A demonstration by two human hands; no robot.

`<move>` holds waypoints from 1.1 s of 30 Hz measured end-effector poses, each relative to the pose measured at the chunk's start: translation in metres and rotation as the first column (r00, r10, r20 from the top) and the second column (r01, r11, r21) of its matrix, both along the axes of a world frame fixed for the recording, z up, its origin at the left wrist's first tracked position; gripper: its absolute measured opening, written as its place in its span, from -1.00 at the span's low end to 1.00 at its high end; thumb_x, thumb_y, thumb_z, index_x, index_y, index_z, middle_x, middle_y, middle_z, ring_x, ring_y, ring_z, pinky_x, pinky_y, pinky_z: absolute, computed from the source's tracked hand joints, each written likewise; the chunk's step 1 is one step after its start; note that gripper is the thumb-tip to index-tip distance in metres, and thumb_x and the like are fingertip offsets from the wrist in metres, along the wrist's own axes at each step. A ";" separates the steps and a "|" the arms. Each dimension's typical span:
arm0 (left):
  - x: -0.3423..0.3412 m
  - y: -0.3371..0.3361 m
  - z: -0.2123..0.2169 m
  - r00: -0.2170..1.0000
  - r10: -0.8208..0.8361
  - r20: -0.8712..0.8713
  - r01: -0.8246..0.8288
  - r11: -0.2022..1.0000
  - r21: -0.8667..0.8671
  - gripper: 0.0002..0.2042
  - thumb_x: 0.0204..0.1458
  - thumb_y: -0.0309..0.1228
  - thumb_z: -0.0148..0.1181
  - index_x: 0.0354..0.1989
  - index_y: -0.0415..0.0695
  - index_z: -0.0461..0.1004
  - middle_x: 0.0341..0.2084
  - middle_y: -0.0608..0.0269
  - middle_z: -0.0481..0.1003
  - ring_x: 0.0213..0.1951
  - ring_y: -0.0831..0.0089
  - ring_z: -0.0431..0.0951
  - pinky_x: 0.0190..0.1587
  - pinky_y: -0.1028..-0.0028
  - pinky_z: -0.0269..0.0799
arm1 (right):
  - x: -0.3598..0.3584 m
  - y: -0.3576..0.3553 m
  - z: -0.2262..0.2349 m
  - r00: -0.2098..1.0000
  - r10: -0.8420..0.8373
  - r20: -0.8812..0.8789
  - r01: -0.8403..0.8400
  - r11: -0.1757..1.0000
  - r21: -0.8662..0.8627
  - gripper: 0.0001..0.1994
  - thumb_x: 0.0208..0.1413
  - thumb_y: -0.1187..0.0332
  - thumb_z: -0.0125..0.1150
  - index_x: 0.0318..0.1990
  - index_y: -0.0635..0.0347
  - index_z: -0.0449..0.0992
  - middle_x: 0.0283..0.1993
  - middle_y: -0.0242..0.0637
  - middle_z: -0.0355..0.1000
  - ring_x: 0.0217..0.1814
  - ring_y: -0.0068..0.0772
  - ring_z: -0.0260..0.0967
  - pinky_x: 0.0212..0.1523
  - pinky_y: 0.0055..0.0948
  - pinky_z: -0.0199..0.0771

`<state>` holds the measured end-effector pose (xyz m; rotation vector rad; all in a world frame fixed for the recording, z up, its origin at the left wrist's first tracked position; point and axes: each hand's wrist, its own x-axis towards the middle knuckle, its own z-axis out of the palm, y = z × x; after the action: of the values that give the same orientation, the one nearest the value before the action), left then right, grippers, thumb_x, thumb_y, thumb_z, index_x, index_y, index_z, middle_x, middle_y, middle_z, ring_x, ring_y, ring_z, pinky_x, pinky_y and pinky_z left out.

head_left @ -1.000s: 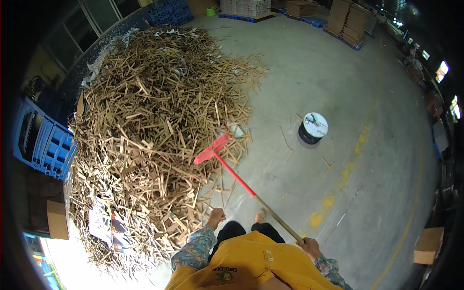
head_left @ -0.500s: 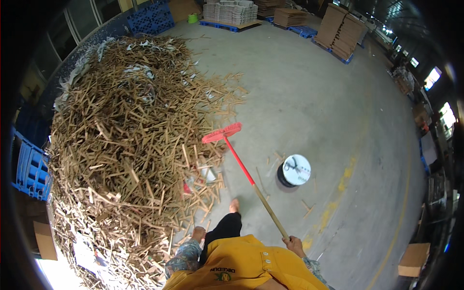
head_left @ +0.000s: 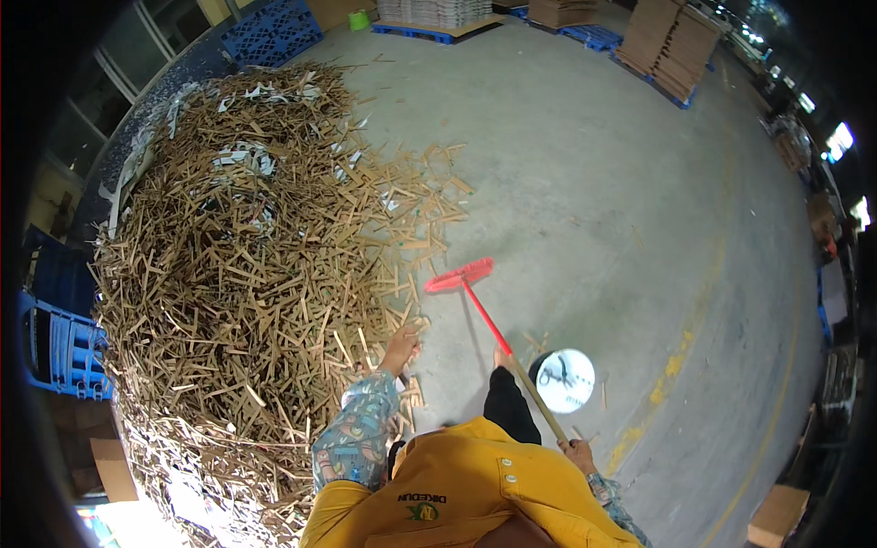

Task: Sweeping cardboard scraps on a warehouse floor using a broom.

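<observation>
The red broom point(head_left: 463, 277) is held by its wooden handle in the right hand point(head_left: 578, 451), which is clenched around the upper end of the stick. From that grip the handle runs forward and to the left, and the red head is set down on the bare concrete floor point(head_left: 621, 201), just off the edge of the scrap heap. The left hand point(head_left: 400, 346) is stretched out ahead of the patterned sleeve with its fingers loose and empty, down among the outermost strips of the pile of cardboard offcuts point(head_left: 237, 274). That pile fills the floor to the left of both hands. Just beside the handle, a little ahead of the grip, a round black-and-white reel point(head_left: 564, 380) is seen lying flat. Far beyond the broom head, stacks of flat cardboard point(head_left: 671, 46) are stored on blue pallets point(head_left: 274, 32). Blue crates point(head_left: 59, 352) are stood at the pile's far left.
</observation>
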<state>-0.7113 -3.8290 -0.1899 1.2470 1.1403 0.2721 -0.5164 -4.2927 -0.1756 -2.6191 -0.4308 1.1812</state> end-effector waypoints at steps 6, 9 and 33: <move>0.006 0.042 -0.018 0.969 0.215 -0.121 -0.223 0.974 -0.051 -0.88 -0.12 -0.42 -0.08 -0.56 -0.20 0.32 -0.80 0.28 0.28 -0.77 0.55 0.25 -0.76 0.59 0.08 | 0.147 0.074 0.017 0.975 0.222 0.020 -0.217 0.965 -0.146 -0.54 -0.13 -0.04 -0.09 -0.49 0.25 0.48 -0.49 0.04 0.37 -0.36 0.02 0.34 -0.34 -0.18 0.32; -0.010 0.041 -0.034 0.955 0.199 -0.220 -0.228 0.967 -0.114 -0.88 -0.12 -0.47 -0.09 -0.62 -0.20 0.31 -0.81 0.28 0.28 -0.79 0.52 0.25 -0.78 0.58 0.13 | 0.220 0.118 0.018 0.951 0.307 0.040 -0.295 0.939 -0.179 -0.55 -0.12 -0.03 -0.10 -0.47 0.22 0.49 -0.44 0.00 0.39 -0.31 0.01 0.34 -0.29 -0.20 0.33; 0.399 0.486 -0.009 0.905 0.424 0.043 -0.408 0.891 -0.199 -0.70 -0.12 -0.42 -0.05 -0.17 -0.26 0.27 -0.56 0.21 0.40 -0.53 0.48 0.43 -0.52 0.53 0.32 | 0.640 0.595 0.091 0.737 0.659 0.152 -0.606 0.743 -0.283 -0.48 -0.12 -0.17 -0.12 -0.61 0.17 0.39 -0.59 -0.06 0.35 -0.48 0.02 0.31 -0.49 -0.13 0.26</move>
<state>-0.3125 -3.3426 -0.1991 0.8085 1.3219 0.5234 0.1238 -3.6977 -0.0846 -2.9115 -1.4306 1.1114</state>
